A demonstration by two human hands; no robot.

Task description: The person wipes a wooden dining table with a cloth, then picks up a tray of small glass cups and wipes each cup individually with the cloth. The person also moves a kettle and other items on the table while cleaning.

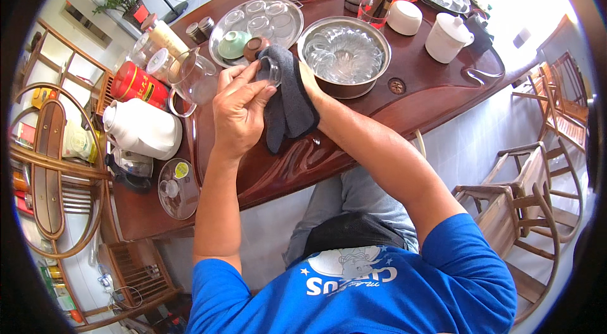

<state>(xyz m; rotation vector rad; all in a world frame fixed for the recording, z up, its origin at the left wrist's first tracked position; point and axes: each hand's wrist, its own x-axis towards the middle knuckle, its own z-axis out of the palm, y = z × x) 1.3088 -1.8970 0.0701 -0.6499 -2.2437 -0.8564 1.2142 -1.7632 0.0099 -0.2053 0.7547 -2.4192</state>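
Observation:
My left hand point(243, 109) grips the rim of a small clear glass cup point(269, 72) between thumb and fingers. A dark grey cloth point(291, 97) drapes over my right hand point(310, 82), which holds it against the cup; the cloth hides most of those fingers. Just beyond my hands, a round metal tray point(296, 26) carries several clear glass cups, a pale green cup point(233, 45) and a brown cup point(256, 46). To the right of the cloth, a steel bowl point(386, 56) holds many clear glass cups lying in a ring.
On the glossy wooden table point(408, 113), a glass pitcher point(189, 80), a white thermos jug point(144, 128), a red tin point(137, 85) and a glass lid point(182, 199) stand left. A white lidded mug point(446, 37) and white bowl point(404, 18) stand right. Wooden chairs point(517, 182) are beyond the table's right edge.

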